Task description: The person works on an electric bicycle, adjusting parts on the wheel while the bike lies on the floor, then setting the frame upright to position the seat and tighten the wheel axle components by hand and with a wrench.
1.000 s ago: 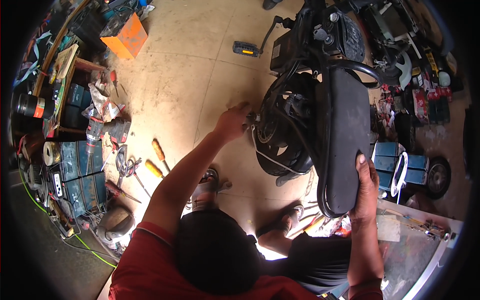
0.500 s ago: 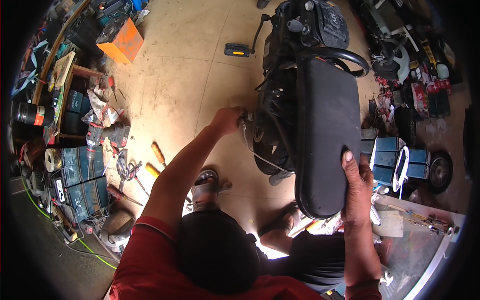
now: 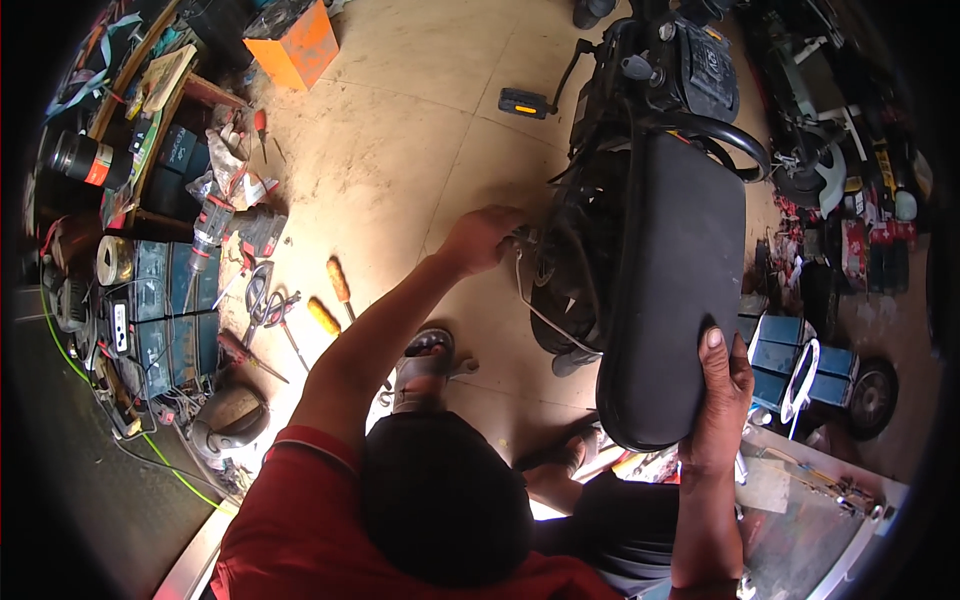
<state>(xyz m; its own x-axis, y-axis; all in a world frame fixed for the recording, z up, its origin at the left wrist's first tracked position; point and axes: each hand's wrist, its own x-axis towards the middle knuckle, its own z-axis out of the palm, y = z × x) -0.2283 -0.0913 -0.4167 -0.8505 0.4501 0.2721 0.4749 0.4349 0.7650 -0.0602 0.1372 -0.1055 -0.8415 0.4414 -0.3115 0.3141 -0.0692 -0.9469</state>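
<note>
A two-wheeled bike with a long black seat stands in front of me, its rear end toward me. My right hand grips the seat's rear right edge, thumb on top and fingers down the side. Out to the left, my left hand is closed at the hub side of the rear wheel. What its fingers pinch there is hidden. A thin pale metal rod curves from beside those fingers toward the back of the wheel. Farther ahead, a black pedal sticks out on the left.
On the floor at left lie a cordless drill, pliers and yellow-handled screwdrivers. Blue batteries are stacked beside them. An orange box sits far left. A glass-topped case is at near right.
The whole view has shifted, so the bike and floor things sit farther right in it. My right hand stays on the seat and my left hand stays beside the rear wheel.
</note>
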